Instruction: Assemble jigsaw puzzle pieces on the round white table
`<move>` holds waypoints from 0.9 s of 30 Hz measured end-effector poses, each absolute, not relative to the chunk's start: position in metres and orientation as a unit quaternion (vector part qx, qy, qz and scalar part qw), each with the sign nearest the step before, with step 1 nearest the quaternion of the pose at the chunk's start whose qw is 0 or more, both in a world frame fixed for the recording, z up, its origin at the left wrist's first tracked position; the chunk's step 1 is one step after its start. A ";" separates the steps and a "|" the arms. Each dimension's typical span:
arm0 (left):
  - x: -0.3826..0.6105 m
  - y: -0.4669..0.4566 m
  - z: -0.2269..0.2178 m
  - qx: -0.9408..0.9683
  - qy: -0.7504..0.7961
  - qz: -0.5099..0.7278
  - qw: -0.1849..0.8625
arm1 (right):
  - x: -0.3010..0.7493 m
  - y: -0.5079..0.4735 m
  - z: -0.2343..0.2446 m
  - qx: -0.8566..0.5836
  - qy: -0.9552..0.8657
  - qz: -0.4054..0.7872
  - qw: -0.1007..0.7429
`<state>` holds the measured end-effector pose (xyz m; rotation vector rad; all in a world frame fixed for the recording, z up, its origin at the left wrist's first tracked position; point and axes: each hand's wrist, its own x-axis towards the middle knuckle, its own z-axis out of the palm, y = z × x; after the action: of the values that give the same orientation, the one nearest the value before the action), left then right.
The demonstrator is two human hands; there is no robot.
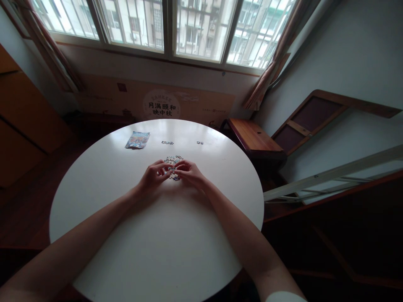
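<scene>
- Our left hand (154, 173) and right hand (189, 172) meet fingertip to fingertip over the middle of the round white surface (94, 188).
- Both hands look pinched on small puzzle pieces (172, 170); the fingers hide the contact, so we can't tell exactly which piece each one grips.
- The pieces sit in a small loose cluster right under and just beyond the fingertips, lying flat on the surface.
- Handling, our read: thin card, near weightless, stiff enough to hold shape, but tabs would bend or peel if forced.
- Glossy surface under them, so we judge flat pieces will slide rather than lift. Best to take hold at the edges with thumb and forefinger, or tip up one edge first.
- Light pressure only when mating tabs; press straight down, no twisting.
- Further out, two more small groups of pieces: one (167, 143) past the cluster, another (200, 143) to its right, both well apart from the hands.
- Far left of those, a small printed packet (137, 139) lies flat, untouched.
- Beyond the surface: a wooden bench (252, 136) by the wall, and a barred window (170, 25).
</scene>
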<state>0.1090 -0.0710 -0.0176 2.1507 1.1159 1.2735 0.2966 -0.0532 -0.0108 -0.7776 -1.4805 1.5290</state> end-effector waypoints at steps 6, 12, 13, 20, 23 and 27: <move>0.109 -0.072 -0.017 0.770 0.408 0.451 0.195 | 0.297 -0.054 -0.009 -0.306 -0.595 0.611 0.423; 0.109 -0.071 -0.017 0.772 0.404 0.450 0.196 | 0.297 -0.054 -0.010 -0.312 -0.595 0.610 0.421; 0.109 -0.071 -0.017 0.772 0.403 0.451 0.196 | 0.297 -0.054 -0.010 -0.311 -0.594 0.610 0.421; 0.109 -0.071 -0.017 0.771 0.404 0.453 0.195 | 0.297 -0.055 -0.009 -0.313 -0.594 0.608 0.423; 0.109 -0.071 -0.017 0.771 0.404 0.452 0.195 | 0.297 -0.056 -0.007 -0.316 -0.593 0.609 0.423; 0.109 -0.071 -0.018 0.770 0.406 0.451 0.197 | 0.297 -0.056 -0.007 -0.317 -0.586 0.615 0.421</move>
<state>0.1087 -0.0708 -0.0177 2.1560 1.1367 1.2636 0.2970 -0.0557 -0.0074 -0.7938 -1.4691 1.5413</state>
